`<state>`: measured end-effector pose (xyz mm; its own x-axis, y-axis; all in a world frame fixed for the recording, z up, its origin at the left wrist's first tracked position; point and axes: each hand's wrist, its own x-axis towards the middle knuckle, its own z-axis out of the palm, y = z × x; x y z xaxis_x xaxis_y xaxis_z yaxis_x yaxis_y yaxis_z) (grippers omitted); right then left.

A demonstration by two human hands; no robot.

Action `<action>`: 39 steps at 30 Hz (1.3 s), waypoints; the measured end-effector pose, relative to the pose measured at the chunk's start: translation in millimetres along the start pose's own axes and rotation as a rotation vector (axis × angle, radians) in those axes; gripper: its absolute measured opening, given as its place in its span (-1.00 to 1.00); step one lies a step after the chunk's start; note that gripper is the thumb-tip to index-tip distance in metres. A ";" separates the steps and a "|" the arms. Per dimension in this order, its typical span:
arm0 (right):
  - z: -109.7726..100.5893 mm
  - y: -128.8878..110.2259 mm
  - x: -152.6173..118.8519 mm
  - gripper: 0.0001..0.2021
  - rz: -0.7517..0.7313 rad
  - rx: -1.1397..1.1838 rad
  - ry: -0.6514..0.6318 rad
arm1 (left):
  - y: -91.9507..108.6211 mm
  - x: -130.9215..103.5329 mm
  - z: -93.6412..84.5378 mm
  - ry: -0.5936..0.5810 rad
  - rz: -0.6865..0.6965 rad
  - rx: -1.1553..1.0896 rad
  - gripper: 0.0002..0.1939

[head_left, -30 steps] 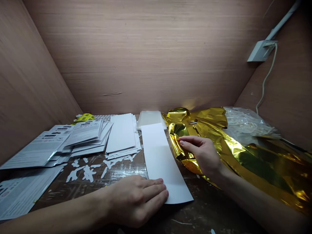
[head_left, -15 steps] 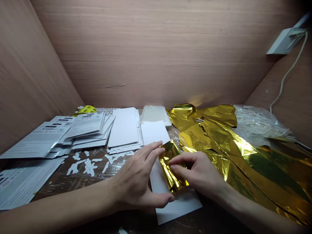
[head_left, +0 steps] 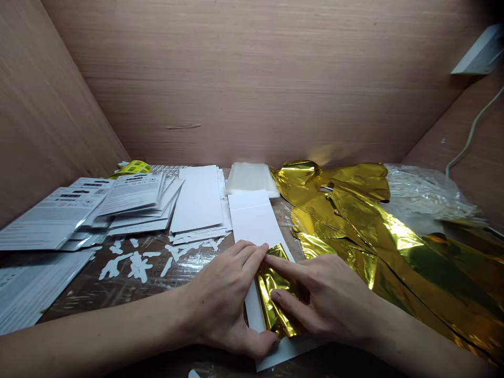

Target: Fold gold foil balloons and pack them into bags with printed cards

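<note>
A folded bundle of shiny gold foil (head_left: 271,307) lies on a long white card (head_left: 254,220) in front of me. My left hand (head_left: 230,296) rests along the bundle's left side, fingertips near its far end and thumb near its close end, spread wide apart. My right hand (head_left: 323,299) lies over the bundle's right part, index finger stretched toward the far end and thumb pressing on the foil. The fingertips of both hands nearly meet at the far end. The right hand hides part of the foil. Neither hand is wrapped round anything.
Larger gold foil sheets (head_left: 354,220) spread over the right side. Left are printed packets (head_left: 134,194), a white card stack (head_left: 199,199) and small white cut-outs (head_left: 138,266). Clear sleeves (head_left: 252,179) and a plastic bag of white pieces (head_left: 429,191) lie at the back, before a wooden wall (head_left: 252,79).
The gold foil bundle has come closer to me along the card and lies flatter. My right hand has gone from pinching it to pressing on it with fingers spread.
</note>
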<state>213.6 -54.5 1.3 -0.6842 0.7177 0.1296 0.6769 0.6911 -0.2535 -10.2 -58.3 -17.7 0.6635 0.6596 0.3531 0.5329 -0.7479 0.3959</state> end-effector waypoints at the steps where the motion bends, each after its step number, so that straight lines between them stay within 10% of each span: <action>1: 0.7 0.3 -0.3 -0.44 -0.009 -0.062 -0.011 | 0.3 -0.6 -0.2 -0.002 0.008 -0.013 0.02; 10: 9.3 -3.7 -1.8 -0.47 -0.071 -0.165 -0.041 | -4.8 -7.5 0.5 0.152 0.079 -0.054 0.22; 26: 12.1 -7.9 -6.2 -0.49 -0.127 -0.132 -0.045 | -5.4 -3.0 -7.5 0.228 -0.082 -0.136 -0.59; 34: 14.3 -8.9 -3.3 -0.62 -0.076 -0.166 -0.088 | 15.6 -8.1 -3.6 0.063 0.039 -0.046 -0.09; 39: 16.0 -9.9 -0.9 -0.60 -0.056 -0.188 -0.076 | 23.7 -11.9 0.6 0.011 -0.034 -0.026 -0.19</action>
<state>203.1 -63.4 -11.6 -0.7359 0.6740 0.0641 0.6710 0.7387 -0.0639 -5.2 -83.9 -13.0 0.6395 0.6853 0.3485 0.5411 -0.7232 0.4292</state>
